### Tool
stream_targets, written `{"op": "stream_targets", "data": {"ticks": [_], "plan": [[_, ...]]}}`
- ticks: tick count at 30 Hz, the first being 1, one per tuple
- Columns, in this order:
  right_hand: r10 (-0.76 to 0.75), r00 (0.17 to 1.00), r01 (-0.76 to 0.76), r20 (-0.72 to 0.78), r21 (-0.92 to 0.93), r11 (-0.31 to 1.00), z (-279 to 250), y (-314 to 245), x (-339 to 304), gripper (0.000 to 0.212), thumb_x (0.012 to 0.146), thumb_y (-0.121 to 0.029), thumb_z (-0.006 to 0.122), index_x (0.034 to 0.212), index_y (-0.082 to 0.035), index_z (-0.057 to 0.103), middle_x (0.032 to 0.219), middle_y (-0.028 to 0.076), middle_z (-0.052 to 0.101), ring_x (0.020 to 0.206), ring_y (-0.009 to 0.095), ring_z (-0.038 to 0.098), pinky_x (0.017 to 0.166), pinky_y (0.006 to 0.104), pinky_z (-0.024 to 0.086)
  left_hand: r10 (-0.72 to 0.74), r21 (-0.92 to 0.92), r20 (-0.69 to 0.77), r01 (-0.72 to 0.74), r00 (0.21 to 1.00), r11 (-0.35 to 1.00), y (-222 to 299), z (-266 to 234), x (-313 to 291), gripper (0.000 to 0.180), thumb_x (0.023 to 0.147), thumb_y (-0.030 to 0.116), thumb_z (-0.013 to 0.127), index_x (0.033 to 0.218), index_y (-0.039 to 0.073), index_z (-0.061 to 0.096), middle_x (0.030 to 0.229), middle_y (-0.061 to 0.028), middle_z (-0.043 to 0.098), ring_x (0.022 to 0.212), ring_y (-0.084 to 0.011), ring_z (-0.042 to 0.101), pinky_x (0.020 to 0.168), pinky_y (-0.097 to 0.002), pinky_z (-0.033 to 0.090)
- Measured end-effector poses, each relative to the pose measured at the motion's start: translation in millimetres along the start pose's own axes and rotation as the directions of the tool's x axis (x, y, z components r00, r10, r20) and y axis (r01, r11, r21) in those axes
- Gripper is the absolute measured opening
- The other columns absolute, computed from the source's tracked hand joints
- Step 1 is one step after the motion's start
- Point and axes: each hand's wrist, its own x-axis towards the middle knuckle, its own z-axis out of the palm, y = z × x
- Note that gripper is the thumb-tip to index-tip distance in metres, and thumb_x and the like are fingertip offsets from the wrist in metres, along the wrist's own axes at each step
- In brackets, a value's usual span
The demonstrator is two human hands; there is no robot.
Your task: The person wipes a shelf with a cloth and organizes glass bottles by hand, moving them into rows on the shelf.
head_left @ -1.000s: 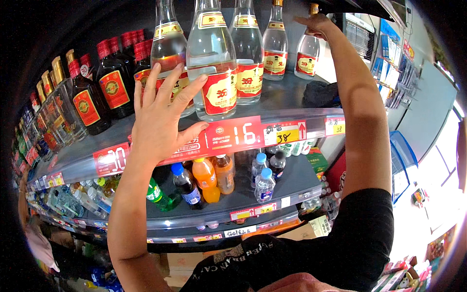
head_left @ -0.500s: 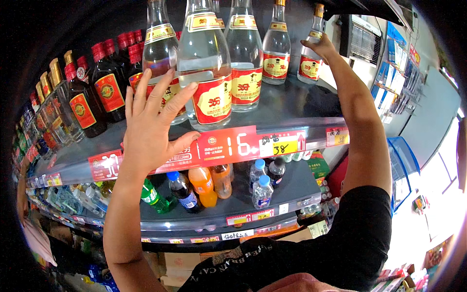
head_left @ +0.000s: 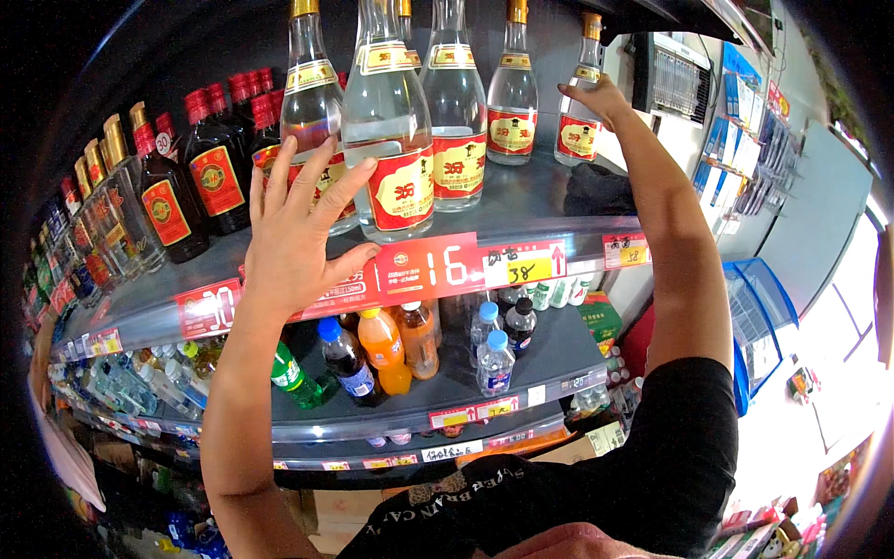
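Several clear glass liquor bottles with red and cream labels stand upright on the dark upper shelf (head_left: 521,200). My left hand (head_left: 298,228) is raised with fingers spread; its index fingertip overlaps the left side of the large front bottle (head_left: 402,191), and I cannot tell whether it touches. Another bottle (head_left: 321,102) is partly hidden behind these fingers. At the shelf's right end, my right hand (head_left: 607,101) grips the shoulder of the rightmost liquor bottle (head_left: 577,140), thumb across its front, other fingers mostly hidden. Between them stand a bottle (head_left: 459,163) and a smaller-looking one (head_left: 511,135).
Dark red-capped bottles (head_left: 216,168) crowd the shelf's left. Red and yellow price tags (head_left: 521,268) line its front edge. Below are soft drink bottles (head_left: 380,345) and blue-capped water bottles (head_left: 496,363). A blue wire rack (head_left: 759,317) stands at right.
The view has shifted slightly, so the shelf and bottles appear a little further left. Both hands keep nearly the same places relative to the bottles.
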Motion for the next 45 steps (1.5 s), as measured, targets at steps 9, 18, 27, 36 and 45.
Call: {"op": "stream_targets", "data": {"ticks": [9, 18, 27, 36, 45], "plan": [[-0.442, 0.848, 0.217, -0.292, -0.569, 0.793, 11, -96, -21, 0.082, 0.068, -0.061, 0.058, 0.114, 0.005, 0.045, 0.106, 0.029, 0.054, 0.096, 0.036, 0.057, 0.081, 0.0402, 0.047, -0.032, 0.016, 0.008, 0.032, 0.999, 0.999, 1, -5, -2, 0.075, 0.063, 0.040, 0.071, 0.129, 0.033, 0.037, 0.135, -0.0084, 0.035, 0.128, -0.0345, 0.023, 0.102, -0.0551, 0.018], [-0.394, 0.905, 0.274, -0.158, -0.491, 0.827, 79, -77, -2, 0.111, 0.062, -0.047, 0.072, 0.138, -0.015, -0.003, 0.115, 0.031, 0.046, 0.100, 0.044, 0.052, 0.084, 0.0431, 0.046, -0.025, -0.011, -0.005, 0.024, 1.000, 1.000, 2, 0, -1, 0.074, 0.064, 0.043, 0.069, 0.130, 0.035, 0.036, 0.136, -0.0055, 0.032, 0.129, -0.0332, 0.021, 0.102, -0.0562, 0.017], [-0.355, 0.925, 0.240, -0.138, -0.514, 0.824, 76, -75, -10, 0.100, 0.066, -0.038, 0.072, 0.138, -0.031, 0.003, 0.116, 0.031, 0.045, 0.100, 0.042, 0.053, 0.085, 0.0440, 0.046, 0.000, 0.036, 0.006, -0.001, 1.000, 0.999, 0, 0, -2, 0.076, 0.063, 0.041, 0.069, 0.131, 0.028, 0.036, 0.137, -0.0081, 0.031, 0.128, -0.0353, 0.021, 0.102, -0.0556, 0.017], [-0.338, 0.933, 0.229, -0.127, -0.514, 0.827, 60, -64, -7, 0.098, 0.069, -0.037, 0.071, 0.138, -0.032, 0.002, 0.112, 0.029, 0.047, 0.099, 0.041, 0.054, 0.085, 0.0439, 0.045, -0.012, 0.026, 0.004, 0.012, 1.000, 1.000, 0, 0, -3, 0.077, 0.062, 0.040, 0.070, 0.131, 0.028, 0.037, 0.137, -0.0082, 0.031, 0.129, -0.0342, 0.021, 0.102, -0.0554, 0.017], [-0.458, 0.863, 0.185, -0.215, -0.709, 0.680, 60, -76, -16, 0.087, 0.072, -0.048, 0.064, 0.138, -0.018, 0.016, 0.112, 0.028, 0.050, 0.101, 0.043, 0.052, 0.084, 0.0449, 0.045, -0.031, -0.014, -0.021, 0.030, 0.999, 0.999, -1, 1, -2, 0.074, 0.063, 0.042, 0.070, 0.129, 0.036, 0.037, 0.135, -0.0059, 0.033, 0.129, -0.0336, 0.021, 0.102, -0.0562, 0.016]]}}
